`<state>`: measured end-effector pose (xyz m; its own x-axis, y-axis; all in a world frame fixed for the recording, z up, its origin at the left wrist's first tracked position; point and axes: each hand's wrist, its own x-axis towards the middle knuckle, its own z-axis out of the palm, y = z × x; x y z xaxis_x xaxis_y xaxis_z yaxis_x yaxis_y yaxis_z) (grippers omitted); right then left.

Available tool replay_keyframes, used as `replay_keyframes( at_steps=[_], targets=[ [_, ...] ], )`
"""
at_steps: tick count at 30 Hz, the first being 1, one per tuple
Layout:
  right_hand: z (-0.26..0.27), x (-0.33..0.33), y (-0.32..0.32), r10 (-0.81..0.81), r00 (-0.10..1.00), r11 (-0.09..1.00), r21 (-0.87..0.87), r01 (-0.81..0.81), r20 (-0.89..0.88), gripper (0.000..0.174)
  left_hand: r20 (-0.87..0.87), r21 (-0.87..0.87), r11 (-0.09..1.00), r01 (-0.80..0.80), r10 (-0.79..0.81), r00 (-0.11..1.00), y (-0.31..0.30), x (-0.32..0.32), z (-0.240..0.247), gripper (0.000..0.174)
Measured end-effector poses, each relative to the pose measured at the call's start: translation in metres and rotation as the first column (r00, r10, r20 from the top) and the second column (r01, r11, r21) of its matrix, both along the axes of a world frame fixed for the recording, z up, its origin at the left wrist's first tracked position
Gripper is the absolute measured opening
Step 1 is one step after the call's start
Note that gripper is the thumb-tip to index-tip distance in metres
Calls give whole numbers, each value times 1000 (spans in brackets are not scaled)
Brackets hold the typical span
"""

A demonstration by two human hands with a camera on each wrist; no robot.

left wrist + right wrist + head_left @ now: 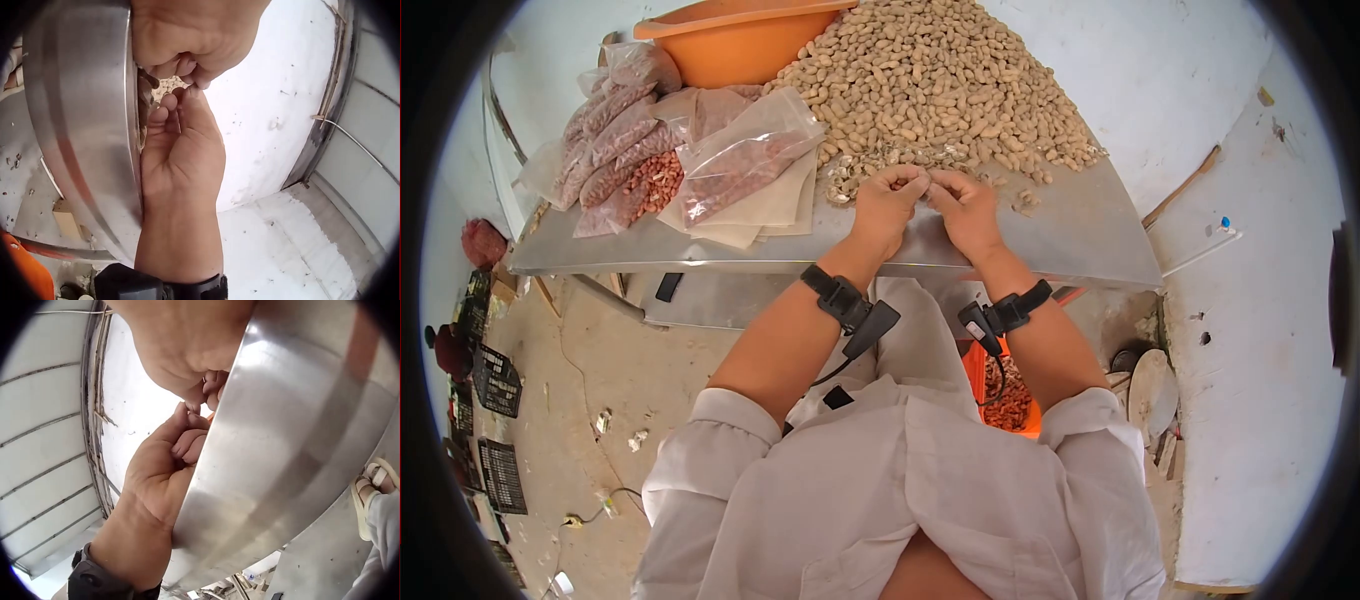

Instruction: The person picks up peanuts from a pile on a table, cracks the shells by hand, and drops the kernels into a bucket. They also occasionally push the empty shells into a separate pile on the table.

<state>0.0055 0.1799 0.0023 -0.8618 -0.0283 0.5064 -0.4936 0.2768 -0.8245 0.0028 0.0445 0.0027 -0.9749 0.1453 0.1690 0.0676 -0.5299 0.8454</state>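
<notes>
Both hands meet over the near side of a metal table (1060, 225), just in front of a large heap of unshelled peanuts (940, 80). My left hand (886, 212) has its fingers curled, thumb and fingertips pinching at a peanut that the fingers mostly hide. Against it, fingertip to fingertip, my right hand (968, 212) pinches at the same spot with bent fingers. Broken peanut shells (850, 172) lie scattered beside the left hand. In the left wrist view the right hand (197, 37) comes in from above, close to the left thumb.
Clear bags of shelled peanuts (615, 135) are piled on the table's left, beside flat empty bags (785, 205). An orange basin (725, 45) stands behind them. Below the table, an orange container (1032, 420) holds reddish peanuts. Black crates (500, 475) sit on the floor at left.
</notes>
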Motion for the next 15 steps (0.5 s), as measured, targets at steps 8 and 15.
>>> replay_keyframes(
  at_steps=[8, 15],
  targets=[
    [2, 5, -4, -118, 981, 962, 226, 151, -154, 14, -37, -51, 999, -12, 11, 999, 2, -3, -3, 1],
    [3, 5, -6, -155, 953, 933, 280, 227, -259, 12, 12, -40, 999, 4, -3, 1000, 2, -6, -4, 3]
  ],
)
